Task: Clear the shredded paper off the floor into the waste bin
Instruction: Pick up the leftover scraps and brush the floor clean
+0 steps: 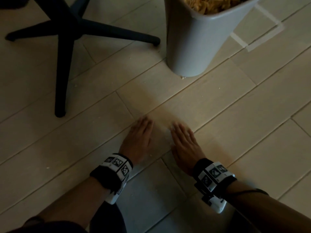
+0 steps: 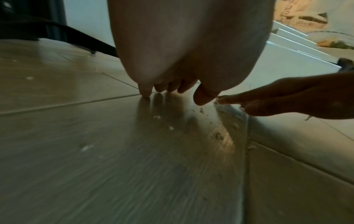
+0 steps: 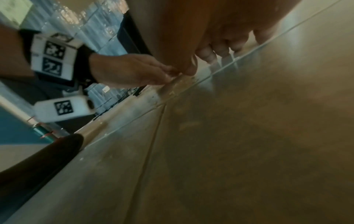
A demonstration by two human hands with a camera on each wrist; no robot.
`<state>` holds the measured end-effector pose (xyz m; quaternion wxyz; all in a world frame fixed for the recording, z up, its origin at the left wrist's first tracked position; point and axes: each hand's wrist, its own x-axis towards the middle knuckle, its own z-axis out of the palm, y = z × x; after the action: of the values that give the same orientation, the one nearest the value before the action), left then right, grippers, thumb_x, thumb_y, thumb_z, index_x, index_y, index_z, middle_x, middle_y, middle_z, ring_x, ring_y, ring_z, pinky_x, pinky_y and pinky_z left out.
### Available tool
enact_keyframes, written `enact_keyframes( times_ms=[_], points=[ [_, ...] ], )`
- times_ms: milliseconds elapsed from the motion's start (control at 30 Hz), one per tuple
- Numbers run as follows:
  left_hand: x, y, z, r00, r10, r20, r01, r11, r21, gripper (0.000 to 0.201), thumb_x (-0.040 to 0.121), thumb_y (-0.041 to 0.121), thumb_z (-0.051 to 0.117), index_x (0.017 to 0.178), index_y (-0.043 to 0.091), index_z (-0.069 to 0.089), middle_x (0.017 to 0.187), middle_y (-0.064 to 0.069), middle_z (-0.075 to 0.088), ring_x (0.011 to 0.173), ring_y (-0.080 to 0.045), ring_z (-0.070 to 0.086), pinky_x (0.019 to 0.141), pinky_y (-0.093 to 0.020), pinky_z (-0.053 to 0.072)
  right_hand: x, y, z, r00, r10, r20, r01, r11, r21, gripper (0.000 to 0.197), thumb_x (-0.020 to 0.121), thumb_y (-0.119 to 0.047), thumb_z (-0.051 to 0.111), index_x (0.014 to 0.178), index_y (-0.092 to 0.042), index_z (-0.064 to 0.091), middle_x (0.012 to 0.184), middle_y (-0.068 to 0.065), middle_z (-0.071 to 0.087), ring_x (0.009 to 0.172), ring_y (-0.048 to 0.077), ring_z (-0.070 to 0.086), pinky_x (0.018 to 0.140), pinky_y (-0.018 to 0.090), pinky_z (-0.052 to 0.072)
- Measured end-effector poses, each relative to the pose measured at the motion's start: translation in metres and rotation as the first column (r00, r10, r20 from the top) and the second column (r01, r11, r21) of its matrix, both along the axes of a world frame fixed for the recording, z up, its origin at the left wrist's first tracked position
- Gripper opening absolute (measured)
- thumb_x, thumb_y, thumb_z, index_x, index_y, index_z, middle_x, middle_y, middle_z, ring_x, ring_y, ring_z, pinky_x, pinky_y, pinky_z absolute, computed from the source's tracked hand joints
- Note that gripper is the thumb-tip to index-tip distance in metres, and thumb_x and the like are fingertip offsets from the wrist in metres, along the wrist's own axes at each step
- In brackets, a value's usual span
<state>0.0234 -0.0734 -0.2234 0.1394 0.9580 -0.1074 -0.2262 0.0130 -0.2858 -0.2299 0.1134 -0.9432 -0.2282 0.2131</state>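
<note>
- No brand names or readable writing anywhere. The only printed stuff is the black-and-white square marker patterns on the wrist bands [image 1: 117,164], and those aren't text.
- The waste bin [image 1: 198,41] is a plain grey plastic one, standing on the floor at the top of the head view, wider at the rim than at the base. It's stuffed with tan shredded paper [image 1: 207,4] heaped right up to the rim.
- One small scrap [image 1: 182,77] sits on the floor touching the foot of the bin.
- What's left on the floor [image 1: 218,101] is tiny: pale crumbs and flecks [image 2: 201,110] scattered on the light wood-look planks, mostly around and between the fingertips. Pretty blurry, so can't make out single strips.
- Left hand [image 1: 137,140] is flat, palm down, fingers straight and together, tips touching the floor in the left wrist view. Holding nothing.
- Right hand [image 1: 184,142] is the same deal: flat, palm down, fingers stretched out, nothing gripped.
- The two hands lie side by side with a narrow gap between them, near the person and well short of the bin. In the wrist views the right fingers [image 2: 249,97] reach close to the left thumb.
- A dark star-shaped chair base [image 1: 67,31] stands left of the bin.
- Pale tape lines [image 1: 262,22] run on the floor right of the bin.
</note>
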Motion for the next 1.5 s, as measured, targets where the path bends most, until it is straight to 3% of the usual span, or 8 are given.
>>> enact_keyframes(
  times_ms=[200, 367, 500, 767, 867, 1167, 1367, 1500],
  points=[
    [-0.044, -0.034, 0.001, 0.992, -0.125, 0.027, 0.127, 0.988, -0.088, 0.056, 0.098, 0.031, 0.033, 0.141, 0.0, 0.049, 0.148, -0.02, 0.046, 0.139, -0.036, 0.043, 0.11, -0.051, 0.041, -0.029, 0.003, 0.005, 0.99, 0.127, -0.064, -0.12, 0.988, 0.096, 0.064, 0.102, -0.042, 0.005, 0.145, -0.003, 0.033, 0.148, 0.019, 0.041, 0.137, 0.037, 0.039, 0.109, 0.047, 0.023],
    [-0.049, 0.008, 0.022, 0.947, 0.305, 0.098, -0.286, 0.944, -0.166, 0.048, 0.094, 0.026, 0.04, 0.133, 0.006, 0.058, 0.13, -0.016, 0.059, 0.118, -0.034, 0.052, 0.103, -0.042, 0.045, -0.019, -0.012, 0.021, 0.997, -0.074, -0.033, 0.077, 0.989, 0.128, 0.04, 0.097, -0.021, 0.039, 0.135, -0.009, 0.047, 0.14, 0.017, 0.05, 0.123, 0.038, 0.052, 0.098, 0.05, 0.048],
    [-0.048, 0.032, 0.026, 0.837, 0.545, 0.053, -0.532, 0.832, -0.157, 0.036, 0.094, 0.011, 0.053, 0.129, 0.008, 0.063, 0.119, -0.016, 0.059, 0.1, -0.033, 0.062, 0.087, -0.035, 0.048, -0.006, -0.006, 0.028, 0.991, -0.129, -0.044, 0.132, 0.989, 0.06, 0.04, 0.094, -0.023, 0.048, 0.133, -0.013, 0.05, 0.13, 0.011, 0.049, 0.112, 0.032, 0.049, 0.092, 0.046, 0.049],
    [-0.04, -0.038, 0.018, 0.924, 0.379, -0.05, -0.375, 0.871, -0.318, 0.031, 0.097, 0.022, 0.053, 0.124, 0.014, 0.066, 0.117, -0.011, 0.066, 0.104, -0.026, 0.064, 0.091, -0.03, 0.046, -0.01, 0.025, 0.031, 0.998, 0.005, -0.062, 0.001, 0.995, 0.098, 0.038, 0.084, -0.016, 0.059, 0.121, -0.006, 0.06, 0.115, 0.018, 0.057, 0.097, 0.039, 0.056, 0.076, 0.042, 0.053],
    [-0.032, -0.025, 0.029, 0.867, 0.484, -0.12, -0.488, 0.773, -0.406, 0.039, 0.089, 0.039, 0.053, 0.103, 0.01, 0.075, 0.098, -0.01, 0.075, 0.087, -0.02, 0.067, 0.082, -0.032, 0.054, -0.003, 0.012, 0.036, 0.988, -0.106, -0.108, 0.124, 0.977, 0.174, 0.036, 0.093, -0.016, 0.05, 0.128, -0.012, 0.057, 0.122, 0.012, 0.054, 0.107, 0.033, 0.053, 0.087, 0.044, 0.052],
    [-0.033, -0.025, 0.025, 0.878, 0.447, -0.172, -0.477, 0.784, -0.398, 0.026, 0.09, 0.02, 0.061, 0.109, 0.013, 0.076, 0.099, -0.004, 0.077, 0.091, -0.018, 0.071, 0.085, -0.036, 0.058, 0.01, -0.004, 0.028, 0.956, -0.218, -0.194, 0.25, 0.955, 0.158, 0.019, 0.094, -0.023, 0.051, 0.097, -0.021, 0.071, 0.1, 0.004, 0.062, 0.091, 0.028, 0.062, 0.074, 0.033, 0.046],
    [-0.037, -0.006, 0.025, 0.7, 0.627, -0.343, -0.713, 0.59, -0.378, 0.014, 0.089, 0.014, 0.066, 0.098, 0.014, 0.077, 0.085, -0.004, 0.077, 0.078, -0.016, 0.07, 0.079, -0.031, 0.058, 0.009, -0.002, 0.029, 0.914, -0.308, -0.265, 0.353, 0.924, 0.144, 0.026, 0.095, -0.019, 0.048, 0.111, -0.02, 0.068, 0.11, 0.004, 0.065, 0.099, 0.025, 0.062, 0.08, 0.029, 0.044],
    [-0.04, -0.02, 0.022, 0.643, 0.591, -0.487, -0.766, 0.485, -0.423, 0.038, 0.071, 0.042, 0.067, 0.099, 0.017, 0.078, 0.088, -0.002, 0.078, 0.087, -0.019, 0.073, 0.088, -0.044, 0.058, 0.005, 0.018, 0.031, 0.895, -0.268, -0.356, 0.333, 0.933, 0.136, 0.033, 0.095, -0.018, 0.043, 0.116, -0.02, 0.067, 0.118, 0.008, 0.065, 0.11, 0.031, 0.059, 0.088, 0.035, 0.047]
  ],
)
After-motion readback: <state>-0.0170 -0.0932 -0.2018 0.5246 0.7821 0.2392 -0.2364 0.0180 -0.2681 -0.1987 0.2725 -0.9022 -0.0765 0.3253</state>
